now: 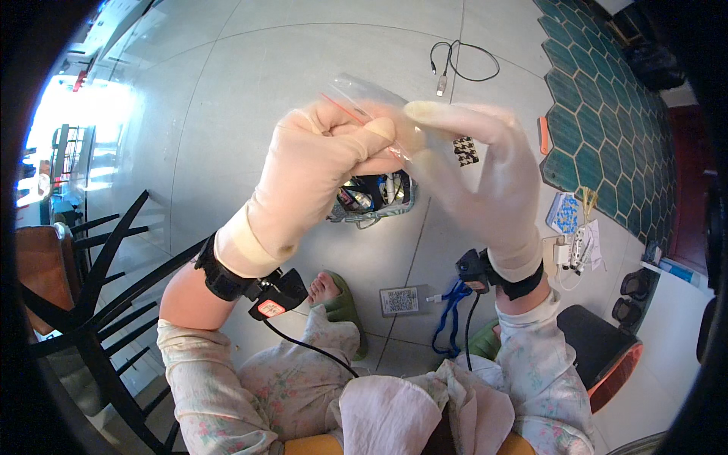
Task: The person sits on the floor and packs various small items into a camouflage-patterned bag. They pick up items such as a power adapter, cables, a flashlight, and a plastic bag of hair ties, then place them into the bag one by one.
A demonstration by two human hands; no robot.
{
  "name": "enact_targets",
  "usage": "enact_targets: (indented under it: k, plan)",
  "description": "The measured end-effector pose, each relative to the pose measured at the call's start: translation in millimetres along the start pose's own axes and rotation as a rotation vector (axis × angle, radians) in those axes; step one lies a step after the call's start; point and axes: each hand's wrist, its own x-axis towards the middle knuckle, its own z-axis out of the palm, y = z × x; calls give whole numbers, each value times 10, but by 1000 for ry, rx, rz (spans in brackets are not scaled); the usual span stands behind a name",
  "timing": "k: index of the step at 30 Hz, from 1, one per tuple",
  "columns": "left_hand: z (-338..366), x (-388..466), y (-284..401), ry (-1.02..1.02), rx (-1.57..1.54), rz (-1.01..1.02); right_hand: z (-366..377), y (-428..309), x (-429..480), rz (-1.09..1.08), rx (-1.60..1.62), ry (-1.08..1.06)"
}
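My left hand (318, 153), in a pale thin glove, pinches a clear plastic zip bag (364, 91) with a red strip along its edge. My right hand (500, 165), gloved alike, is blurred at the right side of the bag, its forefinger reaching over towards it. Whether its fingers grip the plastic I cannot tell. Beneath the hands, on the floor, an open patterned fabric pouch (372, 216) contains several small packets and items, partly hidden by my left hand. Beside it lies a small black-and-cream patterned piece (466, 151).
A USB cable (480, 77) lies on the tiled floor, with an orange-handled tool (544, 135) by the green hexagonal tiles (591, 114). Near my feet are a printed-code card (400, 300) and blue lanyard (446, 324). Black chair legs (114, 256) stand left, a black bin (597, 341) right.
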Motion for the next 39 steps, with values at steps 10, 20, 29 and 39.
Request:
enact_targets:
  k: [10, 20, 29, 39]
  plan:
    - [82, 135, -100, -20, -26, 65, 231, 7, -112, 343, 80, 81]
    - [62, 138, -87, 22, 114, 52, 226, 107, -92, 17, -183, -39]
    - [-1, 177, -170, -32, 152, 84, 163, -4, -87, 330, 154, -123]
    - [34, 144, -135, -126, 53, 29, 165, 42, -159, 514, 465, -19]
